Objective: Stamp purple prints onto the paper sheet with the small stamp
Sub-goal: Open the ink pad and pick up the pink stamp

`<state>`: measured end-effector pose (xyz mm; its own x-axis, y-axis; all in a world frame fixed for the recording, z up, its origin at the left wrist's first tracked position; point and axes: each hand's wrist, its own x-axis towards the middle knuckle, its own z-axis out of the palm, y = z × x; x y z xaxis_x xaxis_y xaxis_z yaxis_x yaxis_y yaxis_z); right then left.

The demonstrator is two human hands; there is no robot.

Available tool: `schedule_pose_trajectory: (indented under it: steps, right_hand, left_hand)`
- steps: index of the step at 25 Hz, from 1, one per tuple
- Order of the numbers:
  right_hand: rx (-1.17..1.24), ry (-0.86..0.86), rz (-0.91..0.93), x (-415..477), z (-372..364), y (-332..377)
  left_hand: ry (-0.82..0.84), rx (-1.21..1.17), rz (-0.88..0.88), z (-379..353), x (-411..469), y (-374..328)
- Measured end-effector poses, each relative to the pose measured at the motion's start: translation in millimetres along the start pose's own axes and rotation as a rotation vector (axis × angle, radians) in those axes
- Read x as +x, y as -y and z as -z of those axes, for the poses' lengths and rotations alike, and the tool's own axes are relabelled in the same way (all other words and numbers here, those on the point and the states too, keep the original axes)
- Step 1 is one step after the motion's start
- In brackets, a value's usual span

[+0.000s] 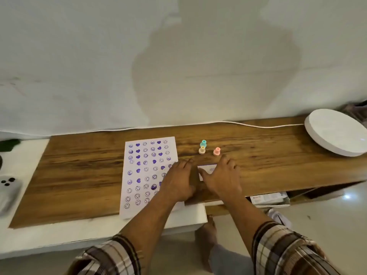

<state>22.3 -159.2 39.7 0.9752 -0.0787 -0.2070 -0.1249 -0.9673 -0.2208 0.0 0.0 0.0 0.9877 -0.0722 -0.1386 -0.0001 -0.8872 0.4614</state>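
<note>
No readable text is showing for you; the paper sheet [147,175] is carrying only purple smileys and hearts.

purple-stamped paper sheet [139,175] flat on board

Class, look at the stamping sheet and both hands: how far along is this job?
Done: the paper sheet is mostly filled with purple smileys and hearts. In hand: no stamp is visibly held; the left hand rests on the sheet's right edge, the right hand covers a small white pad. Three small stamps stand on the wooden table. Left: I can't see any gaps under the left hand.
</note>
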Motion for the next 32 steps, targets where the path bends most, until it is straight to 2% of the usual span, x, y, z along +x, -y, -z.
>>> schedule_pose_trajectory:
  steps: [2, 6, 12, 17, 24, 28, 32]
  right_hand:
    - [0.022, 0.008, -0.050, 6, -4, 0]
    - [0.031, 0.018, -0.019, 10, -11, 4]
    - [0.034, 0.013, -0.003, 10, -16, 4]
    - [0.185, 0.013, -0.026, 10, -11, 2]
    - [0.095, -0.002, -0.018, 8, -19, 9]
    - [0.197, -0.026, -0.043, 14, -18, 5]
    - [0.418, -0.031, -0.149, 24, -12, -11]
  left_hand:
    - [0.017, -0.062, 0.010, -10, 12, -12]
    - [0.087, -0.049, 0.038, -22, 22, -16]
    - [0.046, -0.056, 0.022, -22, 32, -8]
    - [-0.025, -0.106, 0.034, -31, 31, -2]
    - [-0.070, -0.167, 0.071, -37, 29, 3]
    - [-0.073, -0.231, 0.054, -34, 29, 4]
    - [-0.024, -0.252, 0.061, -33, 28, 5]
